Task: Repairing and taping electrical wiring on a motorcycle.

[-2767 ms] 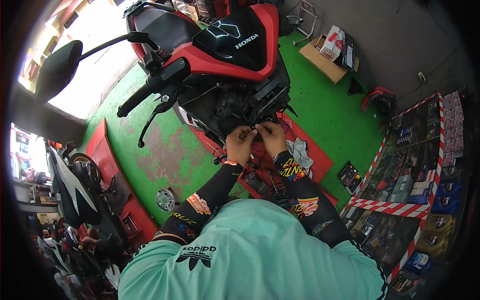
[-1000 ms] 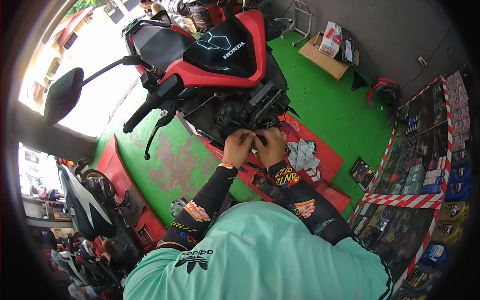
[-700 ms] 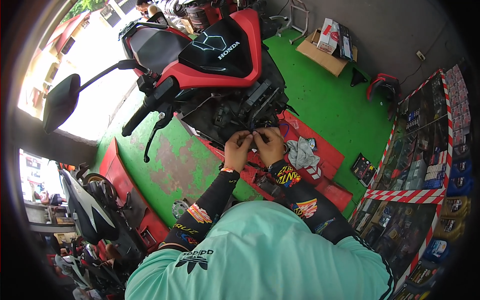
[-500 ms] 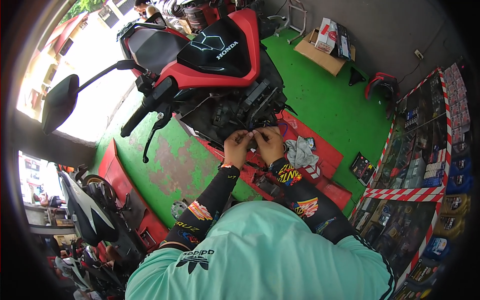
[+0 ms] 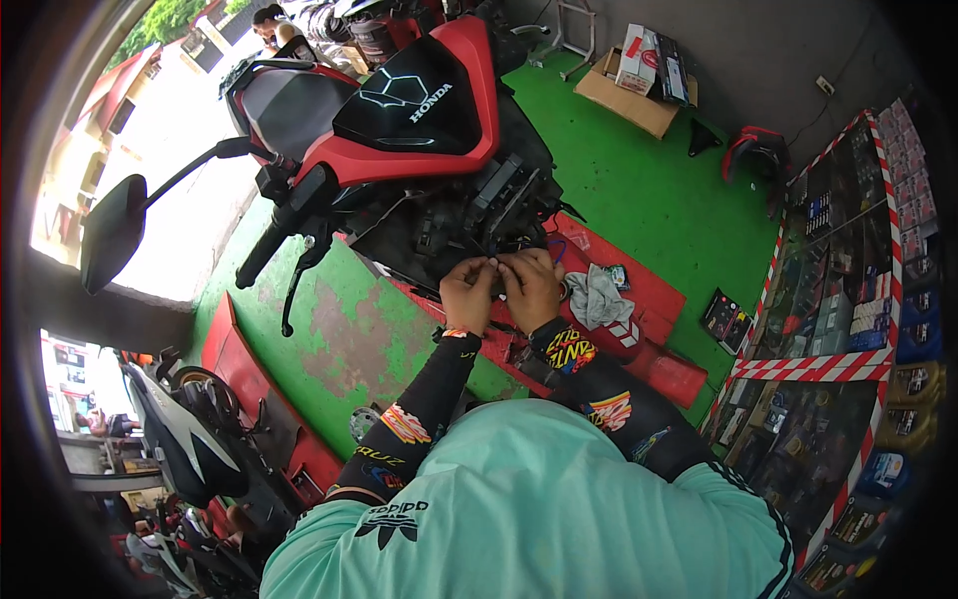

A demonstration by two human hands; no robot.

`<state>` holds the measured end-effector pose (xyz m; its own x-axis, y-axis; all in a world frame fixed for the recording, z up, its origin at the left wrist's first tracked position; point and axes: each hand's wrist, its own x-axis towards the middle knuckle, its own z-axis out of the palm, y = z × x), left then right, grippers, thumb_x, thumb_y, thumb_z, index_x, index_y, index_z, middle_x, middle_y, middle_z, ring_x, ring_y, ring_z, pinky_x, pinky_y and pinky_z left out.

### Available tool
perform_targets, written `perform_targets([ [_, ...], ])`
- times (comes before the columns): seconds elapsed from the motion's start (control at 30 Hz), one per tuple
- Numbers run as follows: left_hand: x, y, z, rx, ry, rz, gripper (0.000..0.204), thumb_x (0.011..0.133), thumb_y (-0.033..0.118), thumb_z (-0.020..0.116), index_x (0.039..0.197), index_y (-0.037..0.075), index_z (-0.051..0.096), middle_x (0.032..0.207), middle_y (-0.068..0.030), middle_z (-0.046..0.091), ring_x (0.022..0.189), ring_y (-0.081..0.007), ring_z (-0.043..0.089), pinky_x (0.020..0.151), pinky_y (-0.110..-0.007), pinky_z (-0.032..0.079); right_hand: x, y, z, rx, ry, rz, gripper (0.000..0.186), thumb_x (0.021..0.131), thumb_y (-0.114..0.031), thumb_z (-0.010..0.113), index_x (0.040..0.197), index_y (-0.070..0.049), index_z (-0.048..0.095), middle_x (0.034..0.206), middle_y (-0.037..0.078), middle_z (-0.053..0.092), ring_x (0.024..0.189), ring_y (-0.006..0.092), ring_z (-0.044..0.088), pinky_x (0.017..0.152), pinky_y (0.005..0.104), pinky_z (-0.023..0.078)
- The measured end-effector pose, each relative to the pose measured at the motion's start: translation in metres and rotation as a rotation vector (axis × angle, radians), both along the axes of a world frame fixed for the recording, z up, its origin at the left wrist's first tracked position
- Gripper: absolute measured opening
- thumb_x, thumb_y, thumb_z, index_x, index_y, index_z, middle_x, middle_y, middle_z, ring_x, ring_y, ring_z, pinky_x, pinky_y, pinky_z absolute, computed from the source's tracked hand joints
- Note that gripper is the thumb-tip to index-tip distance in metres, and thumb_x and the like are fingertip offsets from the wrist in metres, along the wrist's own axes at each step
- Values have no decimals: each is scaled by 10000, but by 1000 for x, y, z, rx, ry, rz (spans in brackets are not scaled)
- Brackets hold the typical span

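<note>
In front of me stands a red and black scooter (image 5: 399, 150) with its front cover off, so dark brackets and wiring (image 5: 489, 200) show. My left hand (image 5: 467, 292) and my right hand (image 5: 531, 288) meet close together at the lower front of this opened part. Both have thumb and fingers pinched, fingertips nearly touching. Whatever lies between them is too small to make out. A blue wire (image 5: 569, 245) loops beside my right hand. The handlebar grip (image 5: 267, 250) and brake lever (image 5: 294, 290) jut out to the left.
A grey rag (image 5: 599, 298) lies on the red lift platform (image 5: 649, 299) at right. Farther right stands a glass display case (image 5: 818, 299) edged in striped tape. A cardboard box (image 5: 639, 100) is near the wall. Another motorcycle (image 5: 190, 429) is at left; a person (image 5: 282, 30) is far back.
My view has shifted slightly, so the scooter sits a little farther left. Both hands stay pinched together at the same spot, with small finger movements.
</note>
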<state>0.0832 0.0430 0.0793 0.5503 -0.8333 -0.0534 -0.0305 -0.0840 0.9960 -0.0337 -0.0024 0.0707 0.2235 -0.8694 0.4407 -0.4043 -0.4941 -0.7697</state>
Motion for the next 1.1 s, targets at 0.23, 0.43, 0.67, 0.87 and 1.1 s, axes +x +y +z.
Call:
perform_targets([
  [0.23,5,2,-1,-75,59,7,244,973,108,680,1116,-89,698,933,-120,752,840,-159,733,744,-276,581,5,-7,1,106,-47,92,175,881,-140,695,1017,-35,726,1020,131,710,1073,327,575,937,417,449],
  [0.43,8,2,6,-35,-43,-37,271,995,151,659,1147,-70,697,929,-122,761,834,-153,735,737,-277,574,8,-10,2,75,27,91,184,872,-129,681,1037,-53,703,1038,105,706,1106,322,560,937,451,403],
  [0.67,10,-5,26,96,-312,-35,243,925,174,728,996,-57,743,787,-100,736,720,-134,713,645,-265,562,9,-13,-5,81,47,122,164,878,-114,662,1031,-63,688,1059,101,699,1104,317,564,926,467,360],
  [0.87,25,-6,16,81,-421,-48,257,920,205,729,974,-44,758,724,-60,699,567,-96,594,534,-256,458,4,-17,-12,95,-63,216,176,935,-215,632,1049,-99,700,1069,84,710,1108,308,549,931,468,341],
  [1.1,18,-5,25,114,-223,-48,246,941,214,714,989,-22,763,729,-42,696,530,-71,551,495,-252,408,6,-23,-18,194,-26,244,204,987,-254,580,1007,-111,723,1080,74,714,1122,299,538,941,481,326],
])
